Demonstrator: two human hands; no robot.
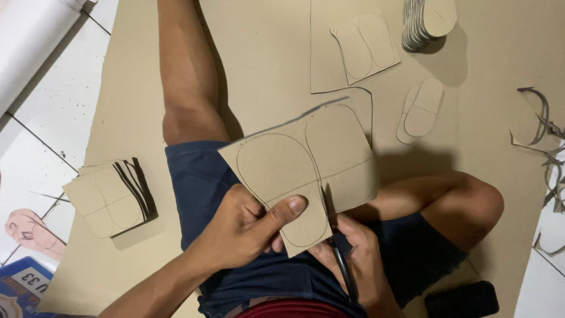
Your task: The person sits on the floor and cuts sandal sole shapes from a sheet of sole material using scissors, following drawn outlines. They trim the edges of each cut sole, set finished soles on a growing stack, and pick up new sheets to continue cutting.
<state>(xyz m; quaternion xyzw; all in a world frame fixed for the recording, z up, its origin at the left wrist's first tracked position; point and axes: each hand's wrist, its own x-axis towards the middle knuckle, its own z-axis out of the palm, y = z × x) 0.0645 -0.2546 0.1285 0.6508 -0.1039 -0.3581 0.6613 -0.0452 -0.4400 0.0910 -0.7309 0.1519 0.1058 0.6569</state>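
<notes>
My left hand [247, 227] pinches the lower edge of a tan cardboard piece [300, 162] with two sole outlines drawn on it, thumb on top. Below it, my right hand [359, 259] grips black-handled scissors [341, 259], whose blades sit in a cut running up between the two outlines. The cardboard is held above my lap, over dark blue shorts. My legs lie folded on a large cardboard sheet [265, 59].
A stack of marked cardboard squares [112, 197] lies at left. A marked piece [353, 50], two cut soles [419, 111] and a stack of cut soles [426, 20] lie ahead. Thin offcut strips [547, 135] lie right. A white roll [29, 41] at top left.
</notes>
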